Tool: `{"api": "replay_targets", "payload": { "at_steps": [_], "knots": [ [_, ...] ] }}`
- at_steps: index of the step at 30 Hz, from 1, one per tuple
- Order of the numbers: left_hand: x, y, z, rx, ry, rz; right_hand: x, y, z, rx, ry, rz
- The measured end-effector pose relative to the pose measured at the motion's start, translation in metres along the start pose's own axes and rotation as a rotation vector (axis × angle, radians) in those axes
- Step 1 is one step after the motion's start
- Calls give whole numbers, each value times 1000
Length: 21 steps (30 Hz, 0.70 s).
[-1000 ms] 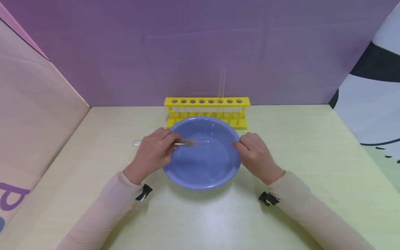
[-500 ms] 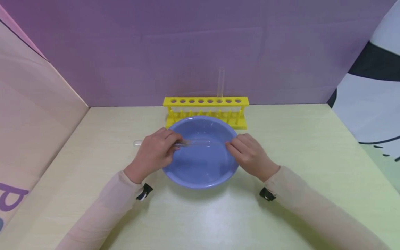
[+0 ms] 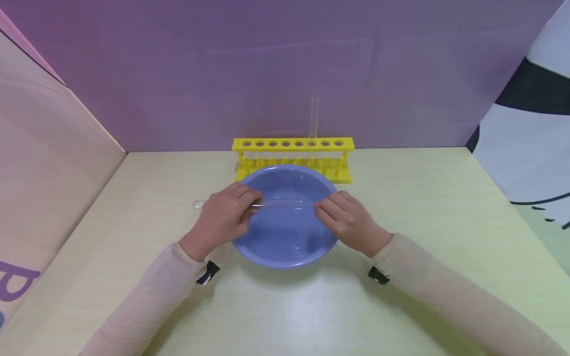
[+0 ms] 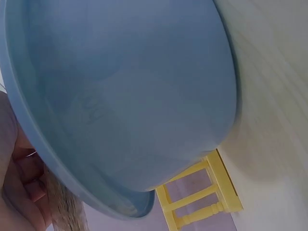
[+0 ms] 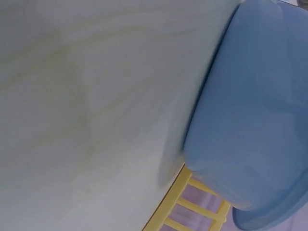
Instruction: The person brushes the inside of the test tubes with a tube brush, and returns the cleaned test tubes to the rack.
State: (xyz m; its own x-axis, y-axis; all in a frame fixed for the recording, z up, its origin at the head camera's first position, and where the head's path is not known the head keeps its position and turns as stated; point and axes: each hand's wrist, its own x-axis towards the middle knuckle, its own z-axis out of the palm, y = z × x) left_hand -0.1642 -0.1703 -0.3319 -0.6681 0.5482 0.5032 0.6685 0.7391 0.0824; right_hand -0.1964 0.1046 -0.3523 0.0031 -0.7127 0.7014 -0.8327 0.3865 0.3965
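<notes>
My left hand (image 3: pixel 224 213) grips a clear glass test tube (image 3: pixel 281 203) lying level over the blue basin (image 3: pixel 287 264). The tube's rounded end sticks out left of that hand. Brown bristles of a test tube brush (image 4: pixel 67 209) show beside the left fingers in the left wrist view; in the head view the hand covers them. At the tube's right end, my right hand (image 3: pixel 349 220) pinches the brush's thin handle, curled fingers close to the mouth. The right wrist view shows neither hand.
A yellow test tube rack (image 3: pixel 343 144) stands behind the basin, with another clear test tube (image 3: pixel 314 116) upright in one hole. The pale table (image 3: pixel 423 198) meets a purple backdrop (image 3: pixel 178 89) at the rear.
My right hand has moved left toward the left hand, sliding the brush deeper into the tube. The dark bristles, visible right of the left hand before, are now behind its fingers.
</notes>
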Motion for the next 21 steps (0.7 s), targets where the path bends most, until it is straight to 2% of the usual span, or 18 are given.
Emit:
{"api": "replay_targets", "payload": {
  "at_steps": [8, 21],
  "knots": [
    [2, 2, 2, -9, -5, 17, 4, -3, -1, -7, -30, -14],
    [3, 4, 5, -3, -6, 16, 7, -5, 3, -4, -15, 14]
  ]
}}
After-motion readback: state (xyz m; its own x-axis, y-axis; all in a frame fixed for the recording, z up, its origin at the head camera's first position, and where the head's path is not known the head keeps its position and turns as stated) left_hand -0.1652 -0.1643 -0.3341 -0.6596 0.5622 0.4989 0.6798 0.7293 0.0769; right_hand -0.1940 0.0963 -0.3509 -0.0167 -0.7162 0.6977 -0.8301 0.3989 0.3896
